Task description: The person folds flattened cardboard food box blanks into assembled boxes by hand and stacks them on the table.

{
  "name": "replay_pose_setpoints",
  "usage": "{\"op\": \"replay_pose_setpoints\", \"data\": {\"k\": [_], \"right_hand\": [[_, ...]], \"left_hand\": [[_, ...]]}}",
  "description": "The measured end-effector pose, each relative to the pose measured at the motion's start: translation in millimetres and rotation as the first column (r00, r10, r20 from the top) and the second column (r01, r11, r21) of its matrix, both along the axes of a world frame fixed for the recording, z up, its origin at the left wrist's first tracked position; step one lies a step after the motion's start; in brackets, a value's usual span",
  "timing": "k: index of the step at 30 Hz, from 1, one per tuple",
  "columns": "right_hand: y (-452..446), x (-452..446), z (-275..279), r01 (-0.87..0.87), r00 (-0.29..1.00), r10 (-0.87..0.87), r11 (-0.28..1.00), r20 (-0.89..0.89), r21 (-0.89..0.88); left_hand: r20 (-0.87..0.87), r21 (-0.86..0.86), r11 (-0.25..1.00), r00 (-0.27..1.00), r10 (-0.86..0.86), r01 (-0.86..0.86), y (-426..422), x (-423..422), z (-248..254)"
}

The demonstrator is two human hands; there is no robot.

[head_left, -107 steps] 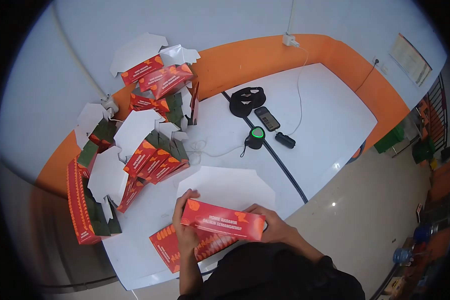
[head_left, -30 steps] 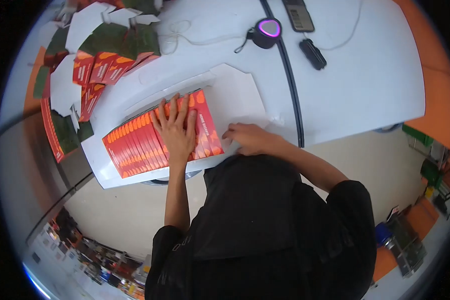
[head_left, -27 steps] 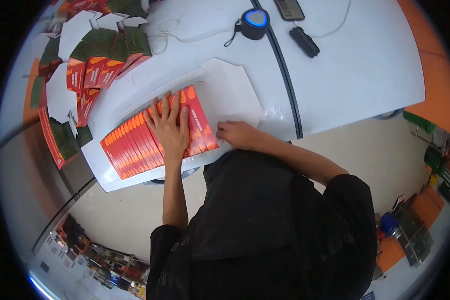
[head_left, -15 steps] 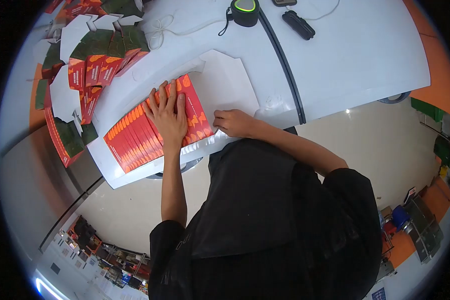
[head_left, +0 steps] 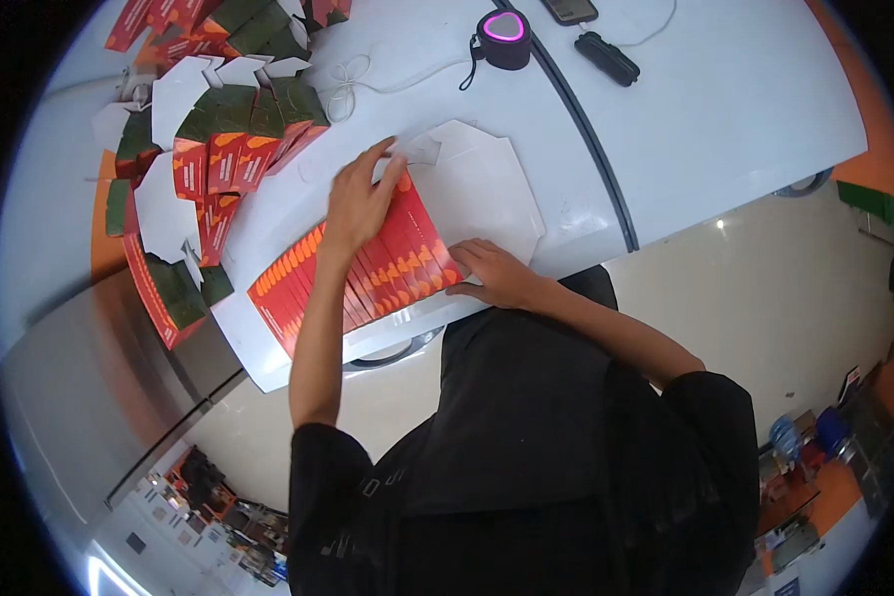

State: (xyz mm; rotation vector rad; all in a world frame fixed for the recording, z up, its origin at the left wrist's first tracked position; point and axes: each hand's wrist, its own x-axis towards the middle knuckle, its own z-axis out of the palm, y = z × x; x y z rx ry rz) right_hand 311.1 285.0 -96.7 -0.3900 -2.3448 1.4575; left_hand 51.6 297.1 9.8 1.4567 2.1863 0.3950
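- A row of flat red cardboard boxes with orange print, packed side by side, lies along the near edge of a white desk, towards its near left corner.
- A wide white cardboard flap spreads from the row's right end.
- The left hand is at the row's far right corner, thumb apart from fingers; blur hides whether they pinch anything.
- The right hand is at the row's near right corner, thumb and fingers apart, not clamped.
- Red boxes with green sides and white flaps are heaped along the desk's left edge.
- A black round device with a pink glowing triangle stands well beyond the row.
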Motion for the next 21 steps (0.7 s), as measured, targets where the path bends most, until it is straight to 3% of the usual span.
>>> {"op": "replay_pose_setpoints", "data": {"k": [2, 5, 8, 14, 20, 21], "right_hand": [[-7.8, -4.5, -6.3, -0.038, 0.998, 0.043, 0.994, 0.051, -0.100], [-11.7, -3.7, -9.0, -0.057, 0.981, 0.095, 0.975, 0.170, -0.213], [-16.1, -3.6, -10.7, -0.029, 0.965, 0.106, 0.951, 0.238, -0.307], [-21.6, -4.6, -16.2, 0.014, 0.968, 0.060, 0.958, 0.245, -0.288], [-4.4, -5.6, 20.3, -0.038, 0.943, 0.146, 0.940, 0.300, -0.339], [-2.2, -4.2, 23.6, -0.052, 0.940, 0.165, 0.935, 0.300, -0.351]], "left_hand": [[0.300, -0.147, 0.989, 0.953, 0.035, 0.010, 26.1, -5.2, -10.2], [0.027, -0.292, 0.881, 0.923, -0.383, 0.373, 34.4, -8.1, -14.1], [0.087, -0.076, 0.918, 0.920, -0.382, 0.388, 29.1, -21.5, -45.8], [0.077, 0.050, 0.914, 0.911, -0.405, 0.402, 28.3, -26.2, -61.4], [-0.056, -0.017, 0.857, 0.855, -0.515, 0.515, 29.8, -25.5, -60.5], [-0.017, -0.011, 0.861, 0.861, -0.509, 0.509, 29.0, -25.1, -69.6]]}}
